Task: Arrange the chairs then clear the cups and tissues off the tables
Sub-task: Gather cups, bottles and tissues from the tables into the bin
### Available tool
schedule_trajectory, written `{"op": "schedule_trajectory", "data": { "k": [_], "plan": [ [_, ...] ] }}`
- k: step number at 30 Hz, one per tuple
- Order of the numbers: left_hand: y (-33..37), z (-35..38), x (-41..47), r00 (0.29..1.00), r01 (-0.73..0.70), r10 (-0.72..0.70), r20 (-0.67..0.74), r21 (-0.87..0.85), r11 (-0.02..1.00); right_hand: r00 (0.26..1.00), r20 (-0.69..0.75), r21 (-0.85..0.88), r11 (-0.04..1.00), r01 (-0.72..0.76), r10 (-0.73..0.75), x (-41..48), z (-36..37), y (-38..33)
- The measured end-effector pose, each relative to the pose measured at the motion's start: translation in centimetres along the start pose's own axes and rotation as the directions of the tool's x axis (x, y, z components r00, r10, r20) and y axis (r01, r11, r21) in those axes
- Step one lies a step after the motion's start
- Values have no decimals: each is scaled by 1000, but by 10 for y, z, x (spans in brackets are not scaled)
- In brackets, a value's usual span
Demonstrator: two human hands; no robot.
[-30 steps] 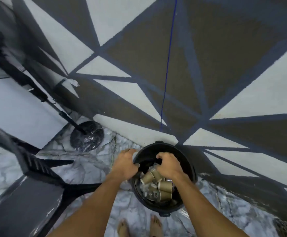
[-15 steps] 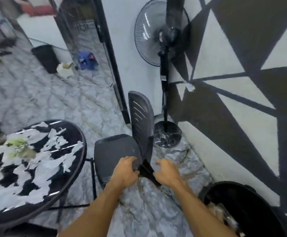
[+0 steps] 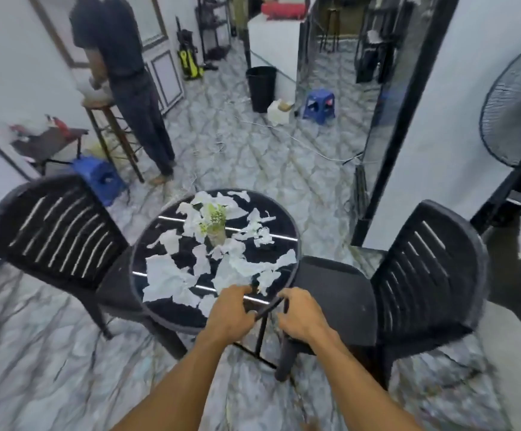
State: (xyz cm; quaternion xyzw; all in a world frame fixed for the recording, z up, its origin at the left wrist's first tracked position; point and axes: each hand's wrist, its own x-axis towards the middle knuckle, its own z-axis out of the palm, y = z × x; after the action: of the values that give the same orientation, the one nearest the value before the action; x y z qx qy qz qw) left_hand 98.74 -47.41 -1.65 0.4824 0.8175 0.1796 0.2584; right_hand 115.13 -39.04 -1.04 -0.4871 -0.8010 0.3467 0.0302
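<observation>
Swung away from cup bin; now facing round table (image 3: 136, 259). Torn tissues (image 3: 166, 275) all over top, thickest 6–8 o'clock; plant pot (image 3: 216, 231) at ctr. Chairs (image 3: 57, 231) tucked at 9 and 3 o'clock. L hand (image 3: 231, 309) and R hand (image 3: 299, 317) at 6 o'clock rim, fingers loosely curled, empty. Tissues prob. next.

Fan (image 3: 514, 110) cropped at right edge. Bystander (image 3: 122, 66) cropped at top. Bench (image 3: 172, 315) near edge partly behind left hand (image 3: 231, 315), right hand (image 3: 302, 318).
</observation>
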Motion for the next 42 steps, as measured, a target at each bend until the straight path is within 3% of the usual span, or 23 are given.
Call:
{"op": "schedule_trajectory", "data": {
  "k": [7,13,21,28,34,38,42],
  "plan": [
    [-48,-8,30,973,225,-226,-54,-39,974,990,125,-58,996,70,-63,87,35,-9],
    [-74,2,53,905,387,-394,-162,-75,919,996,85,-200,978,56,-39,155,53,10],
    [-85,42,77,859,498,-504,-88,-85,863,987,162,-286,957,47,0,181,74,29],
    [-93,48,83,861,487,-490,-134,-56,871,998,63,-226,974,7,7,189,80,25],
    [-84,27,94,887,317,-358,-292,-179,931,994,110,-26,999,-25,27,206,70,29],
    [-77,26,132,937,251,-281,-208,-159,955,995,88,77,996,-43,37,202,62,36],
    [-80,46,149,965,250,-250,-78,-13,968,996,-55,142,988,-65,74,200,60,41]
  ]
}}
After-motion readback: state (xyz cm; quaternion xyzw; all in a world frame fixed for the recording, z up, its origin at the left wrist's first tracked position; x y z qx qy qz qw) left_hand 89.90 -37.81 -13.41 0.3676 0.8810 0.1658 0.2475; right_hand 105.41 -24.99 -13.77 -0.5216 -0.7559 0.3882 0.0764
